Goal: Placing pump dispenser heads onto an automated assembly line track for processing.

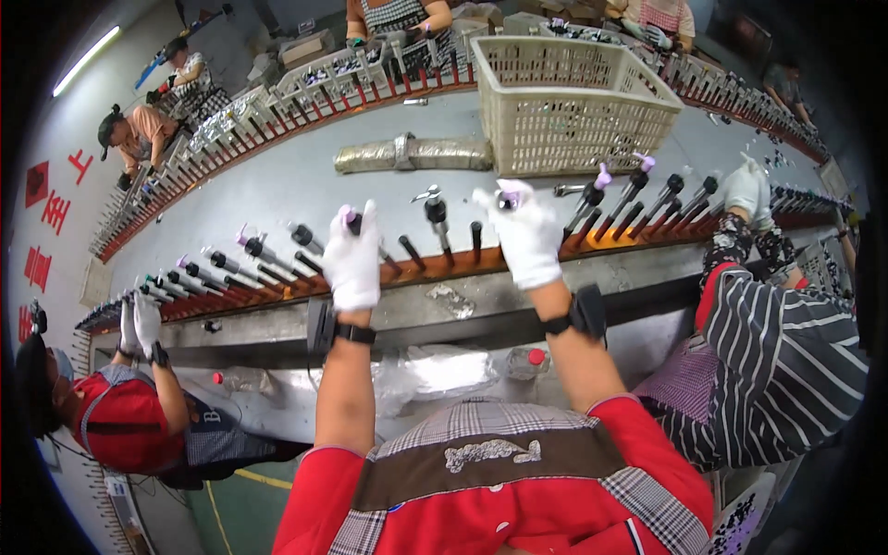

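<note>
My left hand (352, 264), in a white glove, is closed around a pump head with a purple top (350, 218) above the row of pegs. Its fingers hide most of the part. To its right my right hand (529, 239), also gloved, grips another pump head with a purple and dark top (507, 198), partly covered by the thumb and fingers. Between my hands a black and silver pump head (435, 208) sits upright on its peg, and a bare dark peg (475, 237) stands beside it.
Several pump heads stand on the orange-brown peg rail (416, 273). Beyond lie a wrapped roll (416, 154) and a cream plastic basket (573, 116). Co-workers' gloved hands (139, 324) (747, 190) are at the rail on both sides. Plastic bottles (527, 361) lie under the rail.
</note>
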A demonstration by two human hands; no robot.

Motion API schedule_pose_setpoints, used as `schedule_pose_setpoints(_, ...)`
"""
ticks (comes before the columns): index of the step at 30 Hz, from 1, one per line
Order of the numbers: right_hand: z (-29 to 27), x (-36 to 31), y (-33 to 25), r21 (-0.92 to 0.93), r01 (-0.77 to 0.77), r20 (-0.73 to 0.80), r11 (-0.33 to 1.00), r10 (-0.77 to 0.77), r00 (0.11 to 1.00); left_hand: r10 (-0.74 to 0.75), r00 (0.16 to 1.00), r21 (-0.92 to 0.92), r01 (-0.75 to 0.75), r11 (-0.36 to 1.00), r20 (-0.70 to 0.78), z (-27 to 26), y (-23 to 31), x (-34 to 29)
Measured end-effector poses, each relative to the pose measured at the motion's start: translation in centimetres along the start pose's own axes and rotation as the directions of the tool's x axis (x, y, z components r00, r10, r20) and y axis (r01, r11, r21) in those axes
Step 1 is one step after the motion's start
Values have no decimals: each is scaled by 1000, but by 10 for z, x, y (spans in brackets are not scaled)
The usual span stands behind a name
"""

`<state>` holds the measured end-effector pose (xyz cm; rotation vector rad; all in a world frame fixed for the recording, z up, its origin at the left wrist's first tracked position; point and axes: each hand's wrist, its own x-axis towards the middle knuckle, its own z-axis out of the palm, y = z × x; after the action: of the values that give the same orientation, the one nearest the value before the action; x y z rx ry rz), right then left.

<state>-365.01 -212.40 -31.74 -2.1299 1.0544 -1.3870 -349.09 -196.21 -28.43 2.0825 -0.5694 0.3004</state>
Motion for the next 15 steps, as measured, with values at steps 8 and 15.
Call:
schedule_pose_setpoints(8,-60,-25,55,164,-189,-254,968,227,940,98,989,-250,-67,966,115,6,1,-43)
schedule_pose_setpoints(15,27,51,-1,634,-601,463,487,383,799,-162,958,-646,280,710,237,45,-14,48)
